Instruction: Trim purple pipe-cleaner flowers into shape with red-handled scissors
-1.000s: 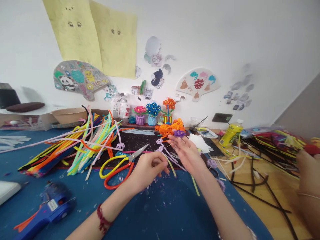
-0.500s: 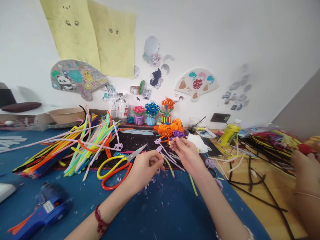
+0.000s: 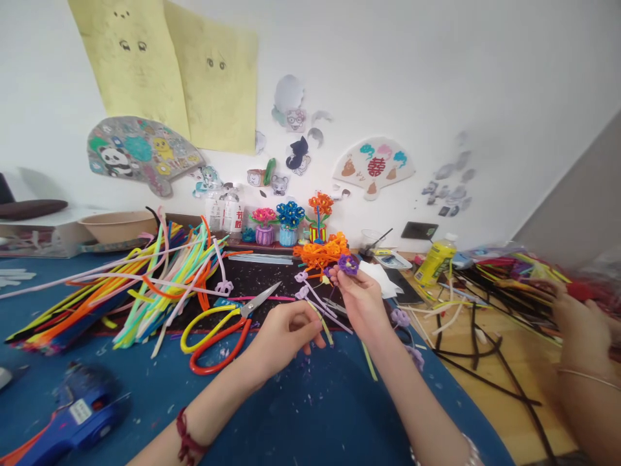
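Observation:
Between the fingers of my right hand (image 3: 361,298) is a dark purple pipe-cleaner flower (image 3: 348,264), its face turned up. My left hand (image 3: 290,330) is closed, thumb against curled fingers; whatever it may hold is hidden. A yellow-green pipe-cleaner piece (image 3: 326,329) lies by its fingertips. Scissors (image 3: 242,312) with one yellow and one red handle lie beside my left hand, blades parted. Light purple pipe-cleaner flowers (image 3: 301,291) with stems rest just beyond, between my hands. Behind the held flower is a heap of orange pipe-cleaner flowers (image 3: 323,251).
Bundled coloured pipe cleaners (image 3: 140,285) spread at left, with a blue glue gun (image 3: 82,414) in front. Small potted pipe-cleaner flowers (image 3: 290,223) line the wall. A yellow bottle (image 3: 435,259) stands at right. Another person's hand (image 3: 582,323) is by black pipe cleaners (image 3: 504,375).
My right hand has turned, bringing the purple flower into clearer view at its fingertips. My left hand has lowered slightly. The whole view has shifted a little, and the other person's hand has moved.

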Tool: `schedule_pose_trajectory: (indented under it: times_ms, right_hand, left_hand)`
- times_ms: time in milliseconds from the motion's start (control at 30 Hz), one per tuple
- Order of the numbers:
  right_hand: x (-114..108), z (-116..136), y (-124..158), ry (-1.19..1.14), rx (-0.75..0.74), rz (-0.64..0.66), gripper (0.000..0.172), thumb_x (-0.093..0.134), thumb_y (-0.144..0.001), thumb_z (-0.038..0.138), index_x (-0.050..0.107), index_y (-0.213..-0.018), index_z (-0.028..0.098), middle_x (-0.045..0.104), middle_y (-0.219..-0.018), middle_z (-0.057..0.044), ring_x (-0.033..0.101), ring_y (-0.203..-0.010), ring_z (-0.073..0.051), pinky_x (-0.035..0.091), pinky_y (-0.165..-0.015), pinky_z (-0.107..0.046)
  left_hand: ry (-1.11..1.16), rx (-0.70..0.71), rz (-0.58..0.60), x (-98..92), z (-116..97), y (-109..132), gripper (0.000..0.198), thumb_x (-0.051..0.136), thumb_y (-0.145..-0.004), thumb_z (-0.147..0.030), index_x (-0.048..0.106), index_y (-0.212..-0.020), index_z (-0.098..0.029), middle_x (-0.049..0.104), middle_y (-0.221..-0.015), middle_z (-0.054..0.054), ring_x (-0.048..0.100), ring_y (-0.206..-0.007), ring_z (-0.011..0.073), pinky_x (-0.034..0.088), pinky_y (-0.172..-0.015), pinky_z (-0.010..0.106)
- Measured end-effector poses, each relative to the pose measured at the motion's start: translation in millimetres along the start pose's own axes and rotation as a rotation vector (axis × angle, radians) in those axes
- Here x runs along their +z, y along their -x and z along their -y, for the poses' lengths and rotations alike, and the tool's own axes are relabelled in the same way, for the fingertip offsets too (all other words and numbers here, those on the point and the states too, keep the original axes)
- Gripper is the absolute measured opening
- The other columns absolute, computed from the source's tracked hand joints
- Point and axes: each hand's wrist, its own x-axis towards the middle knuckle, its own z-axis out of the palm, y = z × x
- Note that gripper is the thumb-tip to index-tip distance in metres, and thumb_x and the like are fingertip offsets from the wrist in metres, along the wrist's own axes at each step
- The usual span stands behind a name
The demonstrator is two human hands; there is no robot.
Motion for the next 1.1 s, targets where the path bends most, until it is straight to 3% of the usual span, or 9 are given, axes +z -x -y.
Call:
schedule_pose_trajectory:
  times_ms: [200,500,733,1100]
  right_hand:
    - [-6.2,2.3,-5.5,0.033,-0.014,-0.045,0.022,0.085,-0.056,0.026,0.073,-0.072,0.016,0.071,-0.073,-0.004,0.063,-0.066,-0.013,0.051,-0.065,-0.027]
    - [-56.7,27.3,-29.2,0.175,-0.109,-0.285,0.03,0.084,-0.057,0.034,0.068,-0.076,0.018,0.063,-0.066,0.003,0.052,-0.05,-0.005,0.041,-0.043,-0.016]
    - [-65.0,22.0,-29.0,0.464,0.037,-0.238,0.037,0.079,-0.056,0.042,0.069,-0.073,0.011,0.052,-0.049,0.004,0.037,-0.034,-0.005,0.026,-0.029,-0.019]
    - [-83.5,22.7,-34.6,0.866,0.034,-0.252,0.031,0.069,-0.061,0.038,0.069,-0.076,0.011,0.053,-0.046,0.003,0.036,-0.033,-0.006,0.028,-0.032,-0.02]
  left_hand:
    - [-0.044,0.002,-0.026,0.4,4.5,-0.2,0.021,0.05,-0.082,-0.035,0.053,-0.071,-0.017,0.067,-0.065,0.002,0.051,-0.047,0.0079,0.038,-0.044,0.018]
    - [-0.112,-0.012,0.063,-3.6,9.5,1.4,0.019,0.054,-0.077,-0.034,0.059,-0.072,-0.017,0.067,-0.066,0.001,0.052,-0.046,0.0094,0.042,-0.047,0.021]
    - [-0.156,-0.04,0.113,-5.1,3.0,1.3,0.019,0.054,-0.074,-0.035,0.059,-0.07,-0.017,0.067,-0.062,0.001,0.052,-0.045,0.0095,0.042,-0.045,0.021]
    - [-0.167,-0.055,0.172,-6.5,0.8,1.2,0.02,0.053,-0.074,-0.037,0.059,-0.073,-0.018,0.067,-0.062,0.002,0.053,-0.047,0.0109,0.042,-0.046,0.022]
